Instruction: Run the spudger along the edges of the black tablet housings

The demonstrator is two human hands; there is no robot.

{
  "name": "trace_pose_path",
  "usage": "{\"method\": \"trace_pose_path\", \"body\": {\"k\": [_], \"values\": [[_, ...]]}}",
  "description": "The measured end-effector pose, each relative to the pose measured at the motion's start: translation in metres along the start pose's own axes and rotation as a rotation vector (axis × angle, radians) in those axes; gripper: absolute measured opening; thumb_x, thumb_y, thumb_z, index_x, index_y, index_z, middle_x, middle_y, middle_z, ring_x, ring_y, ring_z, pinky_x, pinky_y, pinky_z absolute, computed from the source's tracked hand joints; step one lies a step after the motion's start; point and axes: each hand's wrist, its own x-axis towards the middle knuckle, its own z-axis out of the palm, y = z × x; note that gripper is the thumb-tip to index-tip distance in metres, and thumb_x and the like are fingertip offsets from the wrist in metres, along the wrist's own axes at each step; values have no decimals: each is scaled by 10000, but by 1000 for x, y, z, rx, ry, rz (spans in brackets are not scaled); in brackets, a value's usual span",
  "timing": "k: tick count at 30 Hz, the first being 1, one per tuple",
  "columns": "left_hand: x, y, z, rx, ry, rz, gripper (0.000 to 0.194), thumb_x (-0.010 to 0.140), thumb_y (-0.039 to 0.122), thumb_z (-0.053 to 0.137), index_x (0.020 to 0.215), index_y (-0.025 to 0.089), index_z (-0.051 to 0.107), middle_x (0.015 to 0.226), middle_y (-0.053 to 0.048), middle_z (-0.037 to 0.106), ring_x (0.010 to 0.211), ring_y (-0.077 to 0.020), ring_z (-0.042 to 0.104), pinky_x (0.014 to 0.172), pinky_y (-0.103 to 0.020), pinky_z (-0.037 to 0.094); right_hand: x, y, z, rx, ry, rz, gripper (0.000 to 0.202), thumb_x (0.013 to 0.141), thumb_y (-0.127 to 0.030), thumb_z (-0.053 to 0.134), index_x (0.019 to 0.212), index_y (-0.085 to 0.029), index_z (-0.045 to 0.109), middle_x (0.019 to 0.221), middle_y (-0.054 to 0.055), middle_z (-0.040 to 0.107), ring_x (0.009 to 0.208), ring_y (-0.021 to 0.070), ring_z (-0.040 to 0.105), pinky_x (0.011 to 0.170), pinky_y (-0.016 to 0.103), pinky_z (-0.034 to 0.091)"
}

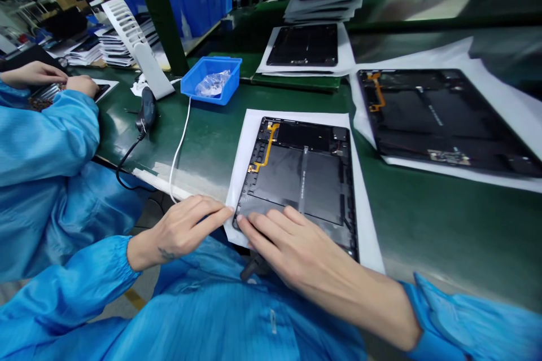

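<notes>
An opened tablet lies on a white sheet at the bench's front edge, its dark battery and an orange flex cable exposed. My left hand is at the tablet's near left corner, thumb and forefinger pressed together; anything between them is too small to make out. Over the near edge of the tablet rests my right hand, fingers extended and partly spread, one fingertip at that same corner. The right hand hides part of the tablet's lower edge.
Another opened tablet lies on white sheets to the right; a dark panel lies at the back. A blue tray holds clear plastic. Left are a black corded tool, a white stand and a co-worker's hands.
</notes>
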Motion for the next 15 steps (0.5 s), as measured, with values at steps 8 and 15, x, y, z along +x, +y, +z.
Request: {"method": "trace_pose_path", "body": {"k": [8, 15], "values": [[10, 3, -5, 151, -28, 127, 289, 1020, 88, 428, 1246, 21, 595, 1026, -165, 722, 926, -222, 691, 778, -348, 608, 7, 1, -4, -17, 41, 2, 354, 1035, -88, 318, 1017, -85, 672, 788, 69, 595, 684, 191, 427, 626, 338, 324], [22, 5, -16, 293, -91, 247, 252, 1008, 73, 455, 1159, -8, 639, 994, -152, 738, 907, -223, 711, 822, -355, 629, 5, 0, -4, 11, 2, -8, 320, 1024, -89, 349, 1013, -85, 669, 877, 89, 637, 718, 195, 454, 639, 346, 336]]}}
